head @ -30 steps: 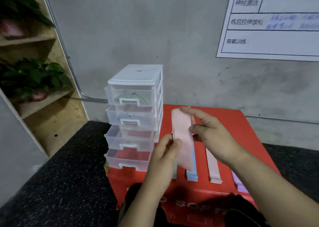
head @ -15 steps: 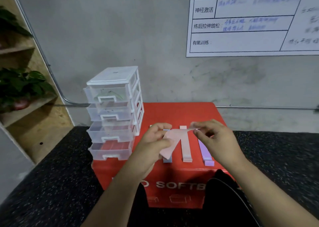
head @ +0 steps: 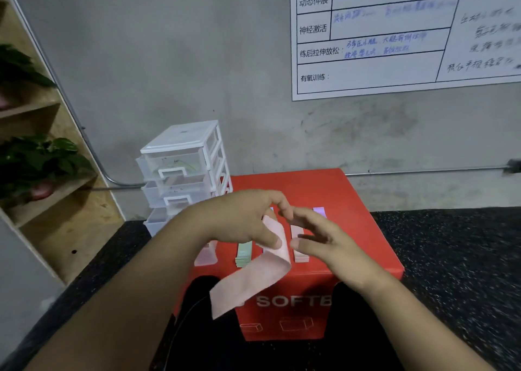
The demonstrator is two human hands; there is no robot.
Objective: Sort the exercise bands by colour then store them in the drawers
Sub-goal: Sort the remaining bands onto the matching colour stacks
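Pink band (head: 251, 280) now dangles at frame centre, pinched by the left hand (head: 242, 221) alone; the right hand (head: 324, 243) has released it, fingers spread, so storing it in the drawers (head: 180, 167) likely follows.

Left hand (head: 239, 219) pinches pink band (head: 253, 280), right hand (head: 324, 243) fingers spread
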